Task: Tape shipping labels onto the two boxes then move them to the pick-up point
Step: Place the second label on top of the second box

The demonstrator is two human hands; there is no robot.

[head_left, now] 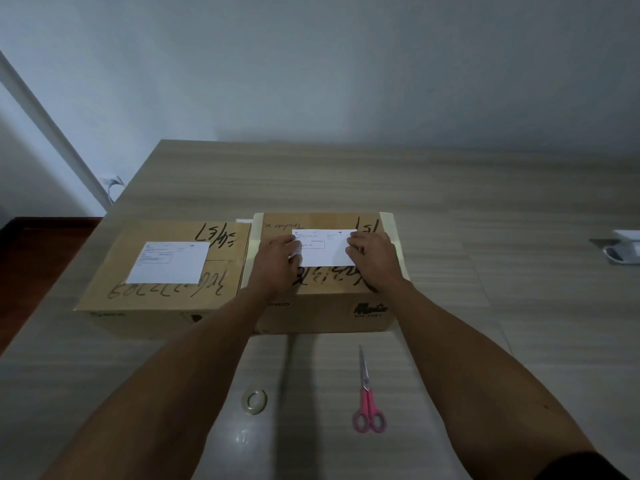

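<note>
While one label (168, 262) lies on the left box (162, 271), both hands — left hand (277, 259), right hand (372, 252) — press flat-fingered on the second label (325, 249) atop the right box (322, 271); tape roll (254, 402) untouched, moving remains.

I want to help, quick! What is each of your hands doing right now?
Left hand: fingers flat, pressing the left edge of the white paper shipping label on the right brown cardboard box.
Right hand: pressing the label's right edge.

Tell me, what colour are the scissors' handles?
Pink; the scissors show clearly in the head view.
</note>
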